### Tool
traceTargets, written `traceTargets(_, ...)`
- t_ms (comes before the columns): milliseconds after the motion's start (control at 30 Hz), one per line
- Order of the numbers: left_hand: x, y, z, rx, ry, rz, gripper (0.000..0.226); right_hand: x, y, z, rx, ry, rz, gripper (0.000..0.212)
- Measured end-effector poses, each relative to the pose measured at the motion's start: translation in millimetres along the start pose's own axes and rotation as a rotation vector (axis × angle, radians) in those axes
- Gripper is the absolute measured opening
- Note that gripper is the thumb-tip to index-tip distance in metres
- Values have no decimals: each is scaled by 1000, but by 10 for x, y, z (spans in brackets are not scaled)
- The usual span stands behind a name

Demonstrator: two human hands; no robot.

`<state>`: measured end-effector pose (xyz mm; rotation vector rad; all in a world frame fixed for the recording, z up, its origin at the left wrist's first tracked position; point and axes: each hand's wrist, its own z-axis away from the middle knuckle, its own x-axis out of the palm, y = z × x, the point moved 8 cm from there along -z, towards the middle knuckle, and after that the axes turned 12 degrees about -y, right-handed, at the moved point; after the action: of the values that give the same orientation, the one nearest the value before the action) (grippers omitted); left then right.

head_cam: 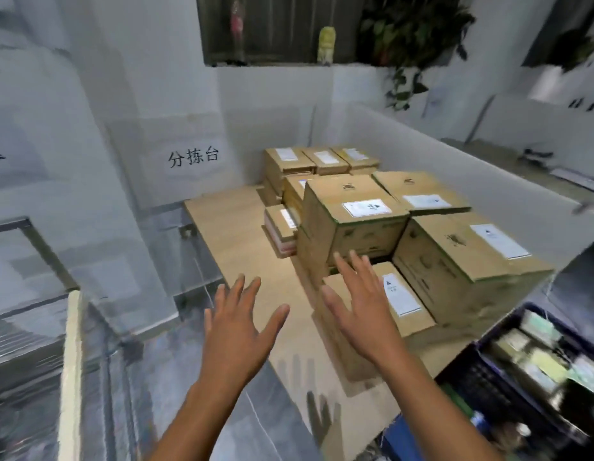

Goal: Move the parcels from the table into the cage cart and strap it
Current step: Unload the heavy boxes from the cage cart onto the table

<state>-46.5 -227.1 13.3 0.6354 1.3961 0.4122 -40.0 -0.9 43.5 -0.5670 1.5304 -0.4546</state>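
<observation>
Desk: light wooden desk (242,234) set against a grey wall.
Parcels: brown cardboard parcels with white labels (352,214), stacked on the desk's right and rear.
Nearest parcel: low flat cardboard box (405,314) at the desk's front, against the taller stack.
Right hand (362,311): fingers (345,267) straight and spread wide over the low box, gripping nothing; contact unclear.
Left hand (237,327): fingers (252,291) splayed wide above the desk, holding nothing.

**One camera, worn on my head**

My only view is a wide-angle camera on my head, facing forward and tilted down across the table (235,234). It sits close: my left hand (237,322) and right hand (364,306) reach in from the bottom edge, the parcels (355,207) lie just beyond, and the wall (149,104) fills the top. Edges bow and blur.
</observation>
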Motion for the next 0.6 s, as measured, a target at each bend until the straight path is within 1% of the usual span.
traceTargets(67, 318, 369, -163, 45, -55, 21, 91, -338, 394, 85, 50, 52, 5, 81)
traceTargets(167, 778, 911, -348, 81, -139, 53, 94, -818, 988, 255, 120, 133, -47, 74)
traceTargets(233, 1073, 1258, -458, 98, -199, 94, 96, -1129, 1382, 364, 170, 184, -49, 75)
traceTargets(333, 1436, 1765, -669, 144, -241, 188, 92, -1540, 1960, 460, 238, 229, -25, 83)
traceTargets(433, 1778, 2248, -901, 186, -283, 198, 86, -1861, 2466, 489, 286, 244, -8, 88)
traceTargets(600, 2310, 2891, -1340, 186, -331, 215, 92, -2203, 3099, 488, 327, 257, 9, 87)
